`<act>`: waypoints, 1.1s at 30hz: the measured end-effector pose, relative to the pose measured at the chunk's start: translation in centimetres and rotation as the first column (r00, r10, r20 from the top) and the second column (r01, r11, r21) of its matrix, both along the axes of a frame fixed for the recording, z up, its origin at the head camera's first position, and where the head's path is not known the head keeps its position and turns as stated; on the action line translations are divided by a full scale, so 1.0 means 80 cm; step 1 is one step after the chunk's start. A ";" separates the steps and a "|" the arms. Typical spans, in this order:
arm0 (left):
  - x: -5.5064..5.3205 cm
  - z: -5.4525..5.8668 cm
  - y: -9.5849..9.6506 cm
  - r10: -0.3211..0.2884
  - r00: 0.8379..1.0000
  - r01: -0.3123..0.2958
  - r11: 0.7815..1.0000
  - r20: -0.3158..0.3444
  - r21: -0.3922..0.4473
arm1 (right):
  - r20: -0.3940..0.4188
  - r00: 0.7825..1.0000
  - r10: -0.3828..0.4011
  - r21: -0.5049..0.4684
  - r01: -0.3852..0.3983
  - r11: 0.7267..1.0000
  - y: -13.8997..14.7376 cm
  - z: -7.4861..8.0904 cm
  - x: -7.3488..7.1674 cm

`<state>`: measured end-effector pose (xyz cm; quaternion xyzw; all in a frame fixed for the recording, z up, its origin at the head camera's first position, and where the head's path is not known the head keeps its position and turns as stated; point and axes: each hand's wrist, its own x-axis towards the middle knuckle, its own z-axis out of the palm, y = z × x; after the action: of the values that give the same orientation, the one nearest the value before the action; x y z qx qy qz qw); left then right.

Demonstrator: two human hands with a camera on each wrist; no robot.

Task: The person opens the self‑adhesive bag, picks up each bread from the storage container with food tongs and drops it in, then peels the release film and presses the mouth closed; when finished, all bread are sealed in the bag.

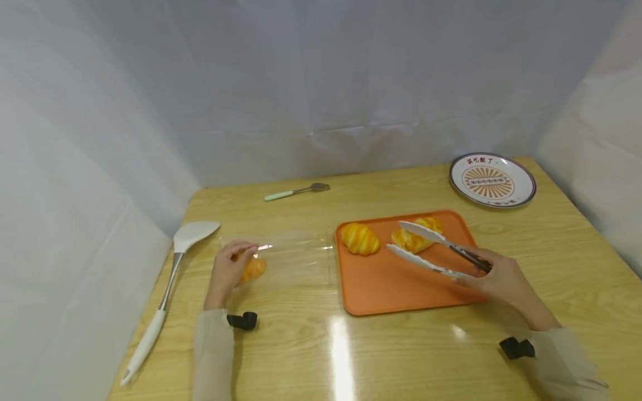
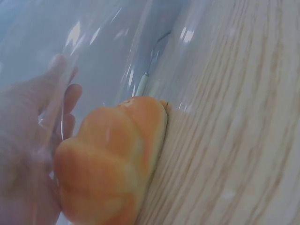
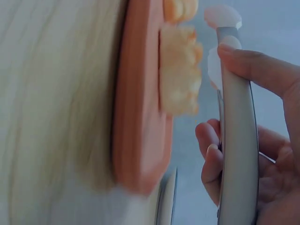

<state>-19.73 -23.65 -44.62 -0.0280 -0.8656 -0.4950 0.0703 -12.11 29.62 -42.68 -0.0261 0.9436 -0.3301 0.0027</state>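
Observation:
In the head view my left hand [image 1: 230, 270] pinches the near-left end of a clear plastic bag [image 1: 296, 259]. Inside the bag lies an orange-brown bread roll [image 2: 103, 159], which the hand partly covers from above. My right hand [image 1: 504, 281] holds a pair of tongs [image 1: 426, 231] with pale tips, their arms spread apart. The tongs hang over an orange tray [image 1: 391, 289]. A golden pastry [image 1: 408, 240] on the tray is overlapped by the upper arm of the tongs. To its left sits a striped croissant [image 1: 360, 239].
A white-headed spatula [image 1: 193, 234] lies along the table's left edge. At the back is a fork [image 1: 293, 193] with a pale green handle. A round printed plate [image 1: 489, 181] stands at the back right, beyond the tray. Pale sheeting [image 1: 311, 83] walls the table's far side.

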 end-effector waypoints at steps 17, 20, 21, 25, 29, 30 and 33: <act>-0.005 -0.015 -0.007 -0.008 0.997 0.011 0.999 -0.079 0.041 | 0.023 1.000 -0.008 0.065 0.007 0.998 0.101 -0.017 -0.018; -0.007 -0.019 -0.009 -0.012 0.995 0.016 0.999 -0.102 0.037 | 0.043 0.999 -0.008 0.056 0.005 0.998 0.100 -0.021 -0.013; -0.007 -0.019 -0.009 -0.011 0.994 0.016 0.999 -0.108 0.039 | 0.042 0.999 -0.010 0.050 0.008 0.999 0.100 -0.022 -0.011; -0.008 -0.018 -0.008 -0.014 0.994 0.020 0.998 -0.106 0.057 | 0.067 0.998 -0.009 0.044 0.006 0.999 0.097 -0.022 0.005; -0.007 -0.020 -0.009 -0.020 0.995 0.026 0.998 -0.100 0.065 | 0.078 0.997 0.011 0.034 -0.014 0.999 0.094 -0.022 0.018; -0.007 -0.020 -0.009 -0.021 0.995 0.027 0.998 -0.098 0.063 | 0.068 0.998 0.010 0.032 -0.012 0.999 0.094 -0.022 0.019; -0.007 -0.022 -0.009 -0.022 0.995 0.028 0.997 -0.093 0.067 | 0.029 1.000 0.007 0.033 -0.008 0.999 0.093 -0.022 0.018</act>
<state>-20.29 -24.38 -46.37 -0.0593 -0.8435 -0.5234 0.1048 -10.66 37.05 -44.48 -0.0250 0.9487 -0.3148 0.0180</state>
